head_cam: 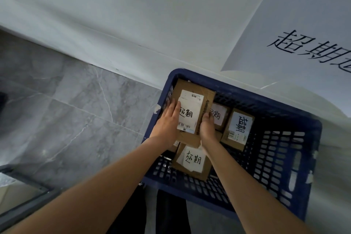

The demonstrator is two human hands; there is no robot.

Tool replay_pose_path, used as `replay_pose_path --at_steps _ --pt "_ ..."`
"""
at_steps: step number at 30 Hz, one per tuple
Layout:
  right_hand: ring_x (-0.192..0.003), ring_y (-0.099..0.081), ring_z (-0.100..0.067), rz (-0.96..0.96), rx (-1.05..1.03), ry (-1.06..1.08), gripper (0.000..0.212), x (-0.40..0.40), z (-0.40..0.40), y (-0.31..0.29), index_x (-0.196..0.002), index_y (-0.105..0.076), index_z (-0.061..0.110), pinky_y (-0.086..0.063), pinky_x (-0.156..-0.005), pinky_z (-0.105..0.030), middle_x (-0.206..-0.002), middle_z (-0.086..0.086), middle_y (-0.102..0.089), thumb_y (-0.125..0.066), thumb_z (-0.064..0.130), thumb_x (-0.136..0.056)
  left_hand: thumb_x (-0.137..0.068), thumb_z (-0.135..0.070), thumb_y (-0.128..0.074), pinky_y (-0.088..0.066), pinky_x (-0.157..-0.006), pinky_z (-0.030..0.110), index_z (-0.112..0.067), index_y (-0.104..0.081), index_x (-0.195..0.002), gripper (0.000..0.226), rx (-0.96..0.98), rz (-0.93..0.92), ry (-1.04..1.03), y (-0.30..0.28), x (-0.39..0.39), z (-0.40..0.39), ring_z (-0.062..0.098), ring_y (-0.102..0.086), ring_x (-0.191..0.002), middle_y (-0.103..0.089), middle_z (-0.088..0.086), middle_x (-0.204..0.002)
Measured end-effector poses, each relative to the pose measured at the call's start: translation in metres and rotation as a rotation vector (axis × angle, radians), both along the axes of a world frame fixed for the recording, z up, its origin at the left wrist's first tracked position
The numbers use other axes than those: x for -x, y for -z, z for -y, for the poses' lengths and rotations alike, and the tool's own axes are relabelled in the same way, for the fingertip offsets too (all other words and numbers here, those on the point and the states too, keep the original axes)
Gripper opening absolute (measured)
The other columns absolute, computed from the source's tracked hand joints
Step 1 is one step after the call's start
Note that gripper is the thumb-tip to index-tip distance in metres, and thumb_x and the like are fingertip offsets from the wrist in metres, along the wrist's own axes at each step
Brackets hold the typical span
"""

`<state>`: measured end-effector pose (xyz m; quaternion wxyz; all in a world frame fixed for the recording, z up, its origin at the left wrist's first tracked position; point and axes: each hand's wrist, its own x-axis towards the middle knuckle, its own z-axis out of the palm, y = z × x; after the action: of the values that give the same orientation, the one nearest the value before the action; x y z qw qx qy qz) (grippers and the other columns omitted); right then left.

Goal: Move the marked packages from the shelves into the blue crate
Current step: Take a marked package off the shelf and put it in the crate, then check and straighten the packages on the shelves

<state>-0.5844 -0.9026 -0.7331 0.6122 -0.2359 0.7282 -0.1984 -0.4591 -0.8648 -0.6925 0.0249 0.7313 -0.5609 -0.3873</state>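
Cardboard box (191, 112), centre frame over the crate (284, 112): your left hand (168, 119) and right hand (208, 125) clasp its long sides. Likely stiff and light; keep hold at those edges.

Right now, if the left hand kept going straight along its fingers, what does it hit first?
Probably the far wall of the blue crate. The left hand points up-frame along the held package; depth is unclear, so it may pass over the rim.
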Motion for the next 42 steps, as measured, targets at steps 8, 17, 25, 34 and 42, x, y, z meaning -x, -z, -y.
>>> replay_pose_path --at_steps 8,17,25,34,42 --pt "-0.148 -0.019 -0.020 -0.198 0.289 -0.356 0.055 0.003 -0.002 -0.093 -0.155 -0.017 0.021 -0.020 -0.120 -0.047 -0.162 -0.002 -0.019 -0.028 0.040 -0.105 -0.097 -0.015 -0.045 -0.032 -0.113 0.047 -0.023 -0.005 -0.153 0.069 -0.057 -0.180 -0.176 -0.083 -0.015 -0.013 0.023 -0.022 -0.144 -0.012 -0.002 -0.160" --pt "-0.151 -0.004 -0.014 -0.354 0.723 -0.951 0.056 -0.060 0.000 -0.285 -0.156 -0.017 0.020 -0.006 -0.123 -0.043 -0.163 0.002 -0.012 -0.027 0.041 -0.105 -0.101 -0.033 -0.036 0.001 -0.121 0.038 -0.015 -0.004 -0.153 0.064 0.106 0.117 -0.239 -0.247 -0.067 -0.078 0.021 0.007 -0.148 0.001 0.005 -0.162" --pt "-0.151 -0.005 -0.019 -0.445 1.300 -1.360 0.058 -0.203 -0.029 -0.417 -0.155 -0.016 0.017 0.000 -0.121 -0.040 -0.163 -0.002 -0.011 -0.032 0.039 -0.104 -0.098 -0.033 -0.040 -0.003 -0.121 0.042 -0.013 -0.011 -0.153 0.065 0.406 0.581 -0.366 -0.403 -0.190 -0.132 0.023 0.002 -0.149 -0.006 0.005 -0.161" --pt "-0.151 -0.005 -0.019 -0.181 1.618 -1.640 0.060 -0.328 -0.222 -0.516 -0.155 -0.016 0.016 -0.002 -0.120 -0.045 -0.163 -0.002 -0.012 -0.036 0.038 -0.103 -0.101 -0.042 -0.028 -0.007 -0.120 0.042 -0.016 -0.018 -0.152 0.058 0.358 0.863 -0.781 -0.490 -0.252 -0.374 0.023 -0.006 -0.148 -0.015 0.003 -0.160" --pt "-0.151 -0.004 -0.019 0.071 1.862 -1.795 0.062 -0.369 -0.432 -0.579 -0.155 -0.015 0.013 -0.007 -0.120 -0.047 -0.163 -0.003 -0.012 -0.035 0.039 -0.103 -0.102 -0.043 -0.019 -0.007 -0.120 0.045 -0.020 -0.017 -0.152 0.056 0.239 1.072 -1.053 -0.548 -0.233 -0.583 0.025 -0.005 -0.148 -0.015 0.004 -0.160"
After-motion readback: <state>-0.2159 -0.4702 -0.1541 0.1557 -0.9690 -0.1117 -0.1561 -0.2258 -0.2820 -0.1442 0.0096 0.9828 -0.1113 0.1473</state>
